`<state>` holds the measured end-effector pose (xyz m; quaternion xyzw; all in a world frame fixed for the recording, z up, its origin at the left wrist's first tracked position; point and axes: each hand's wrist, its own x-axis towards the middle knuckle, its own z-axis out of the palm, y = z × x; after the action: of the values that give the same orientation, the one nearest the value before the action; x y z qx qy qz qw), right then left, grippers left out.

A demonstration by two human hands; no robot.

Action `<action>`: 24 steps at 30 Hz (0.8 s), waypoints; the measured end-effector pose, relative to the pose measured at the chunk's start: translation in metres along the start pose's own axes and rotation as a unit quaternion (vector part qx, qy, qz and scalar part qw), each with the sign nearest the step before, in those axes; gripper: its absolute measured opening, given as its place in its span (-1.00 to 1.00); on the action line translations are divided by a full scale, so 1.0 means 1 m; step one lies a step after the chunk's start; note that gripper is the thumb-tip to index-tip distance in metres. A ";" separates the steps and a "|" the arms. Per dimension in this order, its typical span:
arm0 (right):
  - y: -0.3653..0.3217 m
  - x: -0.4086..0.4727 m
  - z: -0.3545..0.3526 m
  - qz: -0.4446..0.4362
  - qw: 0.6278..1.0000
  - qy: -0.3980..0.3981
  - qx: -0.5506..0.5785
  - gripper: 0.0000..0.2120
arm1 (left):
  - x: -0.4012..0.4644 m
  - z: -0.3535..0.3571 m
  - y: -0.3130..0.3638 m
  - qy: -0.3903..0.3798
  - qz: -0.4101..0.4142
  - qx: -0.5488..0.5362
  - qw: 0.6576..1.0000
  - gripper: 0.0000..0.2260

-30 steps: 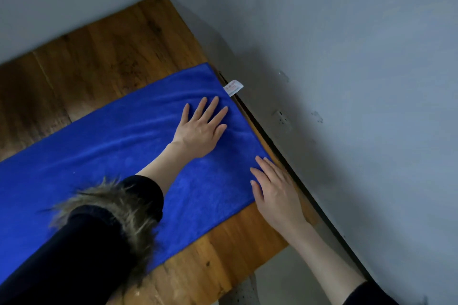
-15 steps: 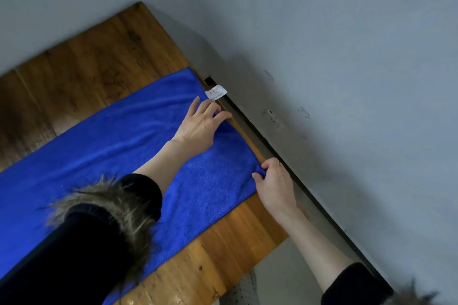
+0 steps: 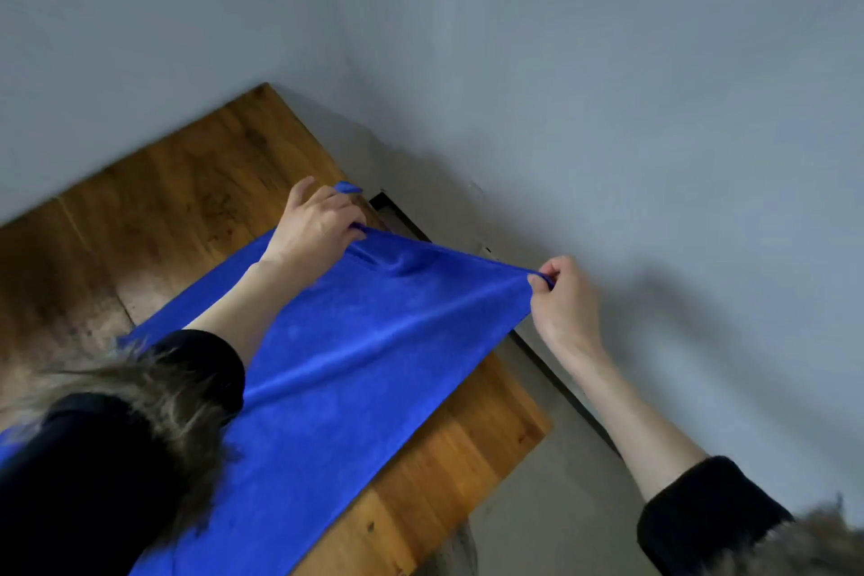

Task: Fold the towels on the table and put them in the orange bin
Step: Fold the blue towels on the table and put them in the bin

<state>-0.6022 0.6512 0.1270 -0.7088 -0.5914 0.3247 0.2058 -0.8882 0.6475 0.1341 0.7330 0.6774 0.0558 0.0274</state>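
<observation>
Lifted now off the wood, where 0.5 s ago it lay flat under both hands: far end of the blue towel (image 3: 355, 341). Left hand (image 3: 315, 225) clamped on the far-left corner, fingers curled round the cloth; right hand (image 3: 563, 302) pinching the far-right corner beyond the table edge. Stretched taut between the 2 grips, sagging toward the near left, still resting on the wooden table (image 3: 154, 210). Hidden in part by the left sleeve's fur cuff (image 3: 154, 393). Grey wall (image 3: 608, 84) close behind and right.
</observation>
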 end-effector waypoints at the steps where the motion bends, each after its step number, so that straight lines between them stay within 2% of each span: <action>1: -0.006 0.005 -0.009 -0.005 1.000 0.015 0.002 -0.90 | 0.001 -0.008 -0.001 0.004 -0.001 0.009 1.000 -0.88; 5: -0.033 0.012 -0.039 -0.034 0.997 0.069 0.016 -0.89 | 0.005 -0.040 -0.005 0.038 -0.003 0.026 0.999 -0.88; 11: -0.071 -0.003 -0.083 -0.075 0.986 0.145 0.042 -0.91 | 0.015 -0.101 -0.002 0.143 -0.026 0.037 0.989 -0.84; 14: -0.090 -0.018 -0.102 -0.086 0.980 0.172 0.054 -0.96 | 0.009 -0.130 -0.002 0.179 -0.010 0.024 0.983 -0.90; 20: -0.108 -0.085 -0.101 -0.142 0.972 0.175 0.058 -0.87 | -0.047 -0.163 -0.019 0.194 0.004 -0.012 0.981 -0.82; 24: -0.096 -0.150 -0.073 -0.162 0.971 0.138 0.105 -0.88 | -0.110 -0.163 -0.042 0.172 -0.023 -0.018 0.985 -0.92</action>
<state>-0.6323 0.5327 0.2759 -0.6159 -0.6268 0.2468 0.4086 -0.9572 0.5351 0.2865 0.6958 0.6878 0.1925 -0.0755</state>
